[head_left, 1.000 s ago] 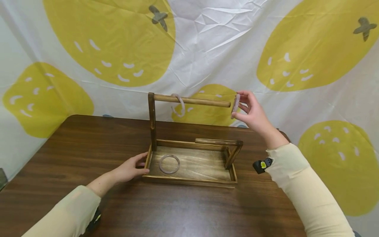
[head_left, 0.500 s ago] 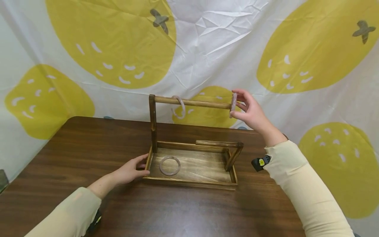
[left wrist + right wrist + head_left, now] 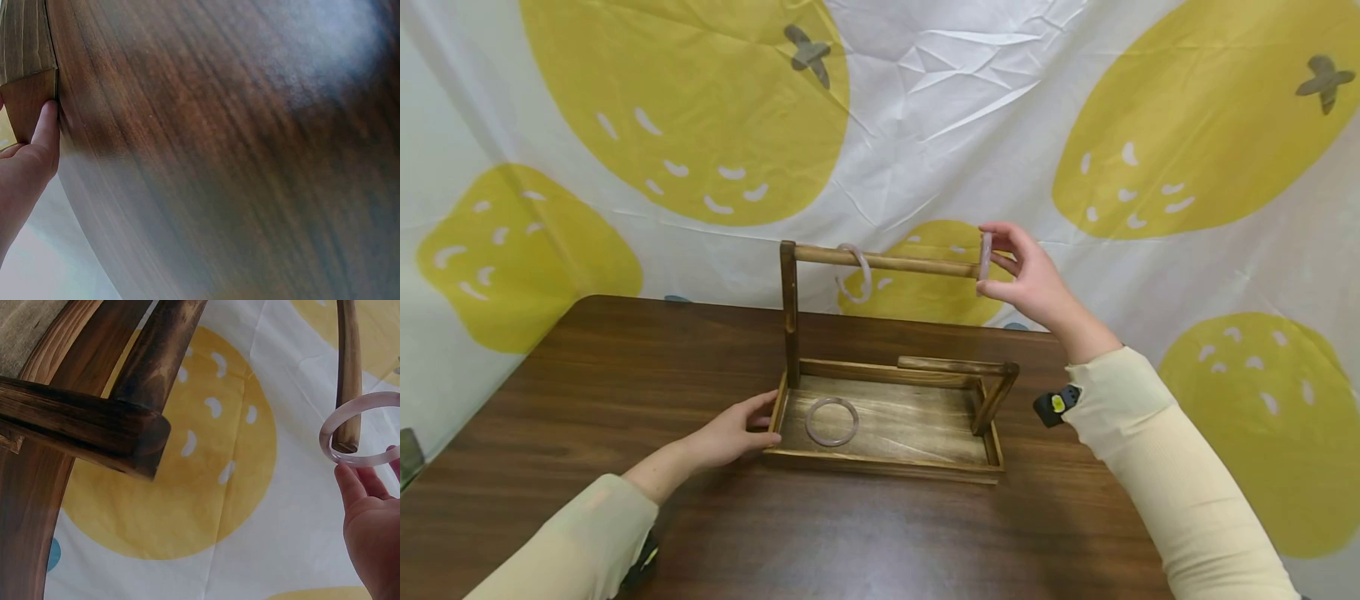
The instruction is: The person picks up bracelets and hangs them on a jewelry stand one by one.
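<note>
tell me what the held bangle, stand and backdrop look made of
Held bangle: perhaps stone, glass or resin; pale lilac, glossy, slightly translucent-looking.
Stand: wood, likely stained or scorched brown; grain shows.
Backdrop: fabric or thin plastic, printed yellow; its creases catch light.

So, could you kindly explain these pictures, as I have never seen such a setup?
No machine here: someone works barehanded. The wide picture is taken from the head, the other two from the left and right wrists. On the dark table stands a wooden rack: a tray with an upper bar and a lower bar. The left hand rests against the tray's left end. The right hand pinches a pale bangle at the upper bar's free end. A second bangle hangs on that bar, and a third bangle lies in the tray.
</note>
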Motion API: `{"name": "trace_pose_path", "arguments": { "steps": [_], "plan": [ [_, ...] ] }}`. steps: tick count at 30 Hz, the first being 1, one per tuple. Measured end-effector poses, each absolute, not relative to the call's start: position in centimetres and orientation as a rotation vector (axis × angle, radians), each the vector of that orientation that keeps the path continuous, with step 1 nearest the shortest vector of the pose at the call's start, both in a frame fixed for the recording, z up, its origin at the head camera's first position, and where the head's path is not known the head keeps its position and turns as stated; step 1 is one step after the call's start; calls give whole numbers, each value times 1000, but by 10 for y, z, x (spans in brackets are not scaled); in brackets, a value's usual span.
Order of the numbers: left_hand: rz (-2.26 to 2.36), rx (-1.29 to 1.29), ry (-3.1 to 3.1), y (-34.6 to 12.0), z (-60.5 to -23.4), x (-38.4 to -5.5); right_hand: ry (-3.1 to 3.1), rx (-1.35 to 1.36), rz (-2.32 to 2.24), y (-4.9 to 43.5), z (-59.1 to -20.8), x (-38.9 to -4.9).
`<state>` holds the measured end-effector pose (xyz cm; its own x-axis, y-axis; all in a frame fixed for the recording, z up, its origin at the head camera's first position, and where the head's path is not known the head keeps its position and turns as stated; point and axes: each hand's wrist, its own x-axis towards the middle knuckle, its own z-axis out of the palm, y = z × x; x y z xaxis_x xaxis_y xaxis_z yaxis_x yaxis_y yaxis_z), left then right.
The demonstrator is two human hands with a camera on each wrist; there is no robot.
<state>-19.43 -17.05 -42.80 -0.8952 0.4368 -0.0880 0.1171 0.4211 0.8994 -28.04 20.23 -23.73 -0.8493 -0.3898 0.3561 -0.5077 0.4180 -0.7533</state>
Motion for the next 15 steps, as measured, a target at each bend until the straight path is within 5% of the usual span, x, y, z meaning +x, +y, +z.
{"name": "trace_pose_path", "arguments": {
  "steps": [15],
  "plan": [
    [1476, 464, 2362, -171, -429, -195, -2542, 844, 1370, 193, -236, -286]
  ]
}}
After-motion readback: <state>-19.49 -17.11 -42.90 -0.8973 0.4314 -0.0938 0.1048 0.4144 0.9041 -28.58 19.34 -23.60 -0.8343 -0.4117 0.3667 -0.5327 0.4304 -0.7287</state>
